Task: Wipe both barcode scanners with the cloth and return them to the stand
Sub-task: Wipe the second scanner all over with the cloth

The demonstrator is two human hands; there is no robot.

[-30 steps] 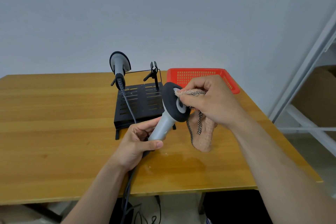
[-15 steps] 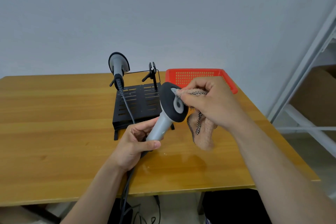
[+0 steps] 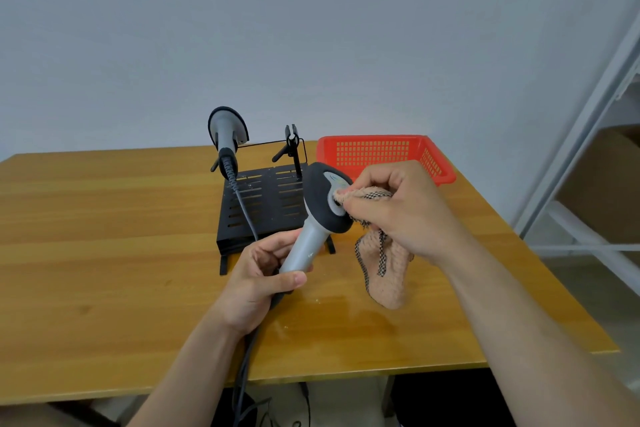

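Observation:
My left hand [image 3: 258, 282] grips the grey handle of a barcode scanner [image 3: 317, 215], holding it upright above the table with its black head facing right. My right hand [image 3: 403, 210] presses a pinkish cloth [image 3: 386, 270] with a checked border against the scanner's face; the rest of the cloth hangs down. A second scanner [image 3: 227, 130] sits in the left holder of the black stand [image 3: 263, 210]. The stand's right holder [image 3: 293, 144] is bare. The held scanner's cable drops past my left wrist off the table's front edge.
A red plastic basket [image 3: 377, 152] stands at the back right of the wooden table [image 3: 104, 253], behind my right hand. The second scanner's cable [image 3: 244, 210] trails across the stand. A white metal shelf frame [image 3: 595, 156] rises beyond the table's right edge.
The cloth in my right hand has slid slightly across the face of the scanner head. My left hand keeps the same grip on the handle.

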